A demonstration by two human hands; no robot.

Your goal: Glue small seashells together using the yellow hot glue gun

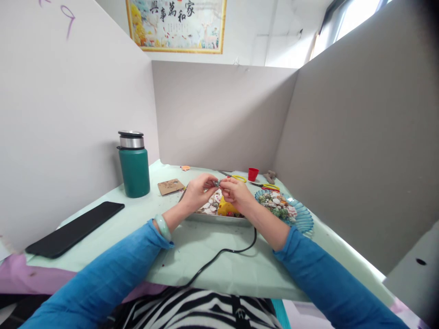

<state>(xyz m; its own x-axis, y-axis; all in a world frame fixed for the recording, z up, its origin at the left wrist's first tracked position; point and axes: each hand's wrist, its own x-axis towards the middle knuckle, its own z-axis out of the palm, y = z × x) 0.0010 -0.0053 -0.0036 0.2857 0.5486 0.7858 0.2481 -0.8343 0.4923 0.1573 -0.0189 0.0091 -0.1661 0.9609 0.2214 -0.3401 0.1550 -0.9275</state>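
Observation:
My left hand (200, 192) and my right hand (237, 194) meet above a shallow metal-edged tray (219, 220). Between their fingertips is a small grey-green piece (216, 183), pinched from both sides; its kind is too small to make out. Below the hands, the tray holds white pebble-like or shell-like bits (210, 206) and a bright yellow shape (227, 208), partly hidden by my right hand. Just right of my right wrist stands a blue fluted plate (304, 218) heaped with shells and green sprig-like bits.
A green bottle (134, 171) and a long black slab (77, 228) are on the left, near a brown card (171, 186). Yellow-handled scissors (238, 178), red-and-yellow-handled scissors (269, 187) and a red cup (253, 174) lie behind. A black cable (219, 252) crosses the front. Grey panels (222, 114) enclose the table.

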